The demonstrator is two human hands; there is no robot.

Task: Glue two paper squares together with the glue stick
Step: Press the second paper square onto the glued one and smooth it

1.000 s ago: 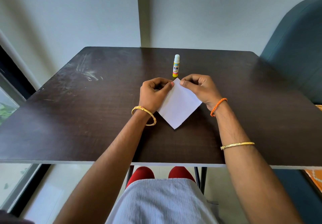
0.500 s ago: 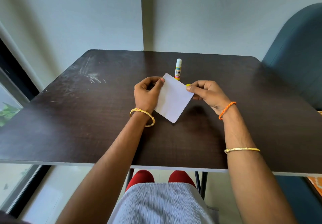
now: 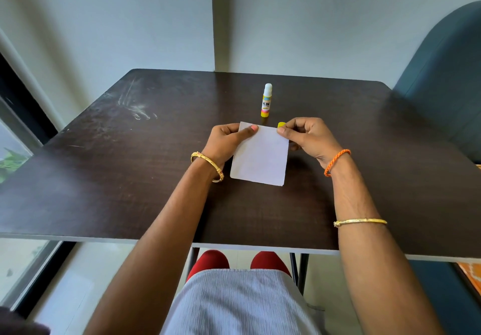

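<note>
Since 1.0 s ago the white paper (image 3: 260,153) has turned square-on; left hand (image 3: 226,139) and right hand (image 3: 307,136) pinch its far corners, perhaps aligning 2 sheets. The capped glue stick (image 3: 266,100) stands just beyond.

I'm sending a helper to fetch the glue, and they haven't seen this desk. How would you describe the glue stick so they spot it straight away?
Start from the dark brown table against the pale wall. Past the white paper that both hands hold at its top corners, the glue stick stands upright on its own, touching nothing. It is the only standing thing there: a small tube with a white cap, a yellow body and a printed label.
</note>
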